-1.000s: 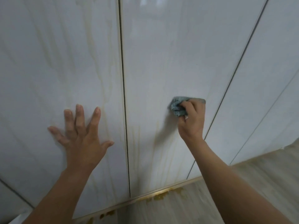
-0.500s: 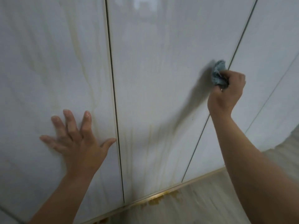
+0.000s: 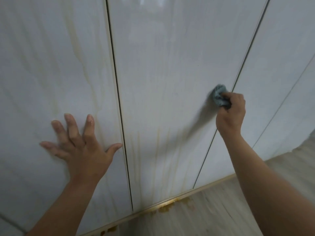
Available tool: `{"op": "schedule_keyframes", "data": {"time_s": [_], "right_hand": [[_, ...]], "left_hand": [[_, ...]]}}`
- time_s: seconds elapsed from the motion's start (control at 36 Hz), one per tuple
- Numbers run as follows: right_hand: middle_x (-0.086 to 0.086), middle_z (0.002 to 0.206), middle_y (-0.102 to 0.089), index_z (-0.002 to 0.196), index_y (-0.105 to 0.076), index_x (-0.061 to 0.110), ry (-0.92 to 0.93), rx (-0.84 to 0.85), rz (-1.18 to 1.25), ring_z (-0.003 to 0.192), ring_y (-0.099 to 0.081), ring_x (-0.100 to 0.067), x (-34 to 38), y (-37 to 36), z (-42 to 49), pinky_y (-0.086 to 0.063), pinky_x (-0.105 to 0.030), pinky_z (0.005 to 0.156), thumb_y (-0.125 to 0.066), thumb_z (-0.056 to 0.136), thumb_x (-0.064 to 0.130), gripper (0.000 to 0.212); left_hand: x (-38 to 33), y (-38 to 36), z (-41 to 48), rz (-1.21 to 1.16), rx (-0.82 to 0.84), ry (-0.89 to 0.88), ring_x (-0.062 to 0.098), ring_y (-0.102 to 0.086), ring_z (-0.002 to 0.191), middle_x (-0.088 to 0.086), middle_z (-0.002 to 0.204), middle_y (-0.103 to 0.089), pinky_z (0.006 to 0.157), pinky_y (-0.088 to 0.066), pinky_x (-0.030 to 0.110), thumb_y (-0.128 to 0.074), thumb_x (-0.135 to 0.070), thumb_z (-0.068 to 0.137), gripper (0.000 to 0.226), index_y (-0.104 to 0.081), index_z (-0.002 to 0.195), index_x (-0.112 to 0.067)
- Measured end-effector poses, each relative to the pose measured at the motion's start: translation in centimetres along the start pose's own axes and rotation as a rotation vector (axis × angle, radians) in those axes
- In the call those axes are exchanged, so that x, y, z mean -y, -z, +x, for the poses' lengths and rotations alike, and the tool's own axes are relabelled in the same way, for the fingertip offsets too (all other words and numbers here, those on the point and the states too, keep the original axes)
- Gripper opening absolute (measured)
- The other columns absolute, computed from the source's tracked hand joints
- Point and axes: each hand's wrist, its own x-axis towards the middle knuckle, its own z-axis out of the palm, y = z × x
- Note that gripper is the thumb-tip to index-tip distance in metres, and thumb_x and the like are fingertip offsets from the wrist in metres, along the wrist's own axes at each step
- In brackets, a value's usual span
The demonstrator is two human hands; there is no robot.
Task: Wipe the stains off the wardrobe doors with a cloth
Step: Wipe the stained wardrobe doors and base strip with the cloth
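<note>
White wardrobe doors fill the view. The middle door [image 3: 163, 79] carries faint yellow-brown drip streaks [image 3: 158, 147] running down its lower part. The left door [image 3: 42, 65] also shows pale yellowish streaks [image 3: 76, 46]. My right hand [image 3: 230, 113] grips a crumpled grey-blue cloth [image 3: 219, 95] and holds it against the middle door near its right edge. My left hand [image 3: 80, 145] lies flat on the left door, fingers spread, thumb near the dark gap between the doors.
A gold trim strip [image 3: 170, 203] runs along the doors' bottom edge, with brown-yellow splotches [image 3: 172, 206] on it and on the pale wood-look floor [image 3: 213, 212]. More white doors [image 3: 281, 65] continue to the right.
My right hand swept the cloth up and right across the middle door, then came back down along its right edge. My left hand stayed flat on the left door.
</note>
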Motion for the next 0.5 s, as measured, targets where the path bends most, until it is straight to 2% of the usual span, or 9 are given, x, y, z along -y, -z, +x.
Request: {"op": "schedule_keyframes", "data": {"time_s": [0.08,0.19,0.28,0.33,0.39,0.44,0.5], "right_hand": [[0.000,0.111,-0.052,0.113,-0.066,0.009,0.003,-0.039,0.054,0.106,-0.047,-0.017,1.4,-0.1,1.5,-0.034,-0.009,0.092,-0.041,0.072,-0.009,0.052],[-0.011,0.108,-0.051,0.109,-0.065,0.004,0.043,-0.023,0.006,0.103,-0.042,-0.021,0.3,-1.1,0.2,-0.031,-0.009,0.089,-0.038,0.068,-0.012,0.052],[-0.016,0.107,-0.049,0.108,-0.063,0.003,-0.055,0.016,-0.039,0.102,-0.039,-0.023,-2.7,-2.7,-4.3,-0.032,-0.021,0.090,-0.037,0.067,-0.008,0.050],[-0.012,0.105,-0.047,0.108,-0.062,0.004,-0.099,0.112,-0.097,0.101,-0.039,-0.024,-5.1,-3.3,-8.3,-0.036,-0.034,0.091,-0.039,0.071,-0.011,0.047],[-0.003,0.106,-0.044,0.111,-0.062,0.007,-0.140,0.229,-0.141,0.101,-0.040,-0.026,-6.9,-3.1,-10.6,-0.039,-0.040,0.090,-0.042,0.074,-0.018,0.048],[-0.002,0.106,-0.046,0.112,-0.063,0.006,-0.177,0.292,-0.133,0.103,-0.045,-0.030,-7.5,-2.4,-10.5,-0.037,-0.035,0.087,-0.045,0.077,-0.020,0.047],[-0.007,0.105,-0.052,0.112,-0.064,0.004,-0.192,0.239,-0.079,0.101,-0.050,-0.028,-6.7,-1.5,-8.9,-0.036,-0.029,0.086,-0.048,0.080,-0.018,0.042]], "left_hand": [[0.0,0.1,-0.1,0.005,-0.001,0.004,0.054,-0.001,0.149,0.018,0.166,0.007,0.111,0.023,0.065,-0.060,-0.086,0.076,0.121,-0.007,0.164,-0.023],[0.1,0.0,-0.1,0.020,-0.001,0.000,0.053,-0.002,0.149,0.019,0.166,0.006,0.111,0.024,0.064,-0.060,-0.086,0.077,0.117,-0.014,0.160,-0.019],[0.1,-0.3,-0.1,0.005,0.005,0.009,0.052,0.000,0.150,0.016,0.166,0.008,0.110,0.018,0.070,-0.059,-0.087,0.076,0.116,-0.013,0.160,-0.021],[0.0,-0.4,-0.1,-0.004,0.008,0.013,0.051,0.001,0.150,0.015,0.166,0.008,0.109,0.016,0.072,-0.062,-0.086,0.074,0.118,-0.013,0.159,-0.022],[0.0,-0.4,-0.1,-0.002,0.011,0.012,0.051,0.000,0.150,0.015,0.166,0.007,0.110,0.019,0.070,-0.064,-0.086,0.073,0.120,-0.012,0.160,-0.023],[0.1,-0.3,-0.1,-0.002,0.003,0.014,0.051,0.000,0.150,0.016,0.166,0.006,0.111,0.022,0.066,-0.066,-0.086,0.072,0.120,-0.012,0.159,-0.023],[0.0,-0.3,-0.2,-0.004,-0.004,0.020,0.051,0.000,0.151,0.016,0.166,0.007,0.111,0.023,0.065,-0.068,-0.084,0.071,0.121,-0.013,0.159,-0.022]]}}
